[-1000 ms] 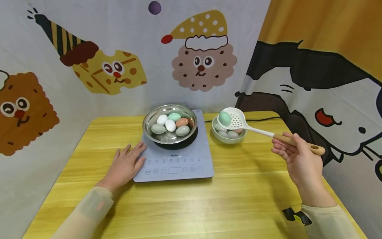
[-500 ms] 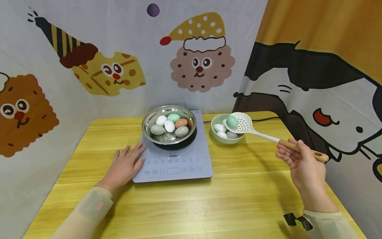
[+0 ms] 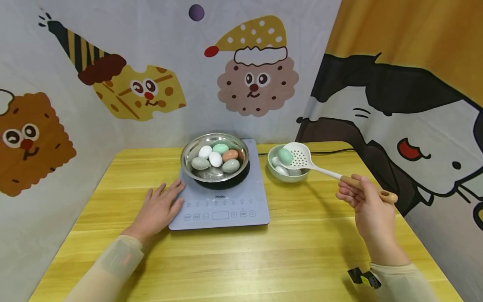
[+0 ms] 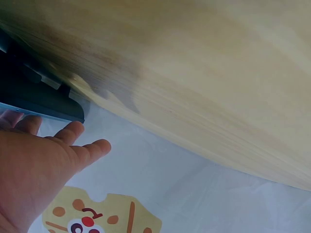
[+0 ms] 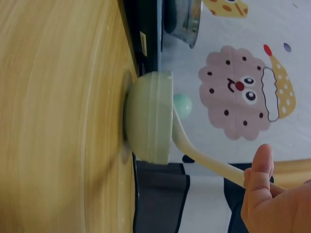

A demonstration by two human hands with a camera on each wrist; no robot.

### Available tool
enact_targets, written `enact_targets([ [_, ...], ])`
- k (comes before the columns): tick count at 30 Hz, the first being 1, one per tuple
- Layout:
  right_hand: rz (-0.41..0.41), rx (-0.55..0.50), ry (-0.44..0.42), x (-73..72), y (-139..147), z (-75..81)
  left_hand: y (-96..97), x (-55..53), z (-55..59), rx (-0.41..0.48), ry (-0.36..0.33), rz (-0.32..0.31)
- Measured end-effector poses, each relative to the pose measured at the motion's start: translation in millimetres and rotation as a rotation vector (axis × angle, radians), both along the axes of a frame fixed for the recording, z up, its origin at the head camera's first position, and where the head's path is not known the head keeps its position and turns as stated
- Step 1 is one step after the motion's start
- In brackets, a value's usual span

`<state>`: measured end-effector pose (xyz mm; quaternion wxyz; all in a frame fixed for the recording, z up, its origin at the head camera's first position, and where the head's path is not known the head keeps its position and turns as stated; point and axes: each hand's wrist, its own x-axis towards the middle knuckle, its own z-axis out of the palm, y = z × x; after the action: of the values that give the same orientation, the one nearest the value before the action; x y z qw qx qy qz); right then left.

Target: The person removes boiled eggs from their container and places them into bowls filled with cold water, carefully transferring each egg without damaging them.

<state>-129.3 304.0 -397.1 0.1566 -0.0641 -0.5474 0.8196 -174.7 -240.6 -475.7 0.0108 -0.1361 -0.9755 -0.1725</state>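
My right hand grips the wooden handle of a white slotted spoon. A green egg lies in the spoon's bowl, over a pale green bowl that has white and grey eggs inside. In the right wrist view the green egg shows just past the rim of the bowl. My left hand rests with fingers spread along the left edge of the induction cooktop. On that cooktop stands a steel pan with white, green, brown and grey eggs.
A black cord runs along the back of the wooden table. Behind it hangs a curtain printed with cartoon figures. A small black and yellow device sits at my right wrist.
The slotted spoon with the green egg went right, then came back left and slightly lower over the bowl. My left hand stays in place at the cooktop.
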Motion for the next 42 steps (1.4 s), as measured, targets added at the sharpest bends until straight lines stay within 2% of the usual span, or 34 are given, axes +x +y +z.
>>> enact_targets([
  [7, -0.161, 0.113, -0.004, -1.5, -31, -1.0, -0.4, -0.3, -1.4, 0.006, 0.001, 0.003],
  [13, -0.216, 0.161, 0.034, 1.4, -50, -8.7, -1.1, 0.0, -2.3, 0.012, -0.001, 0.003],
  [22, -0.252, 0.138, 0.139, 9.4, -64, -19.9, 0.6, 2.6, 0.0, 0.025, -0.007, 0.006],
  [25, -0.257, 0.127, 0.198, 13.4, -66, -20.1, 1.5, 3.7, 1.6, 0.032, -0.001, 0.005],
  [31, -0.263, 0.159, 0.298, 20.5, -68, -16.0, 1.5, 4.3, 3.2, 0.039, -0.005, 0.009],
  [42, -0.221, 0.101, 0.371, 30.5, -74, -2.1, -0.5, 1.9, -0.6, 0.04, -0.02, 0.008],
])
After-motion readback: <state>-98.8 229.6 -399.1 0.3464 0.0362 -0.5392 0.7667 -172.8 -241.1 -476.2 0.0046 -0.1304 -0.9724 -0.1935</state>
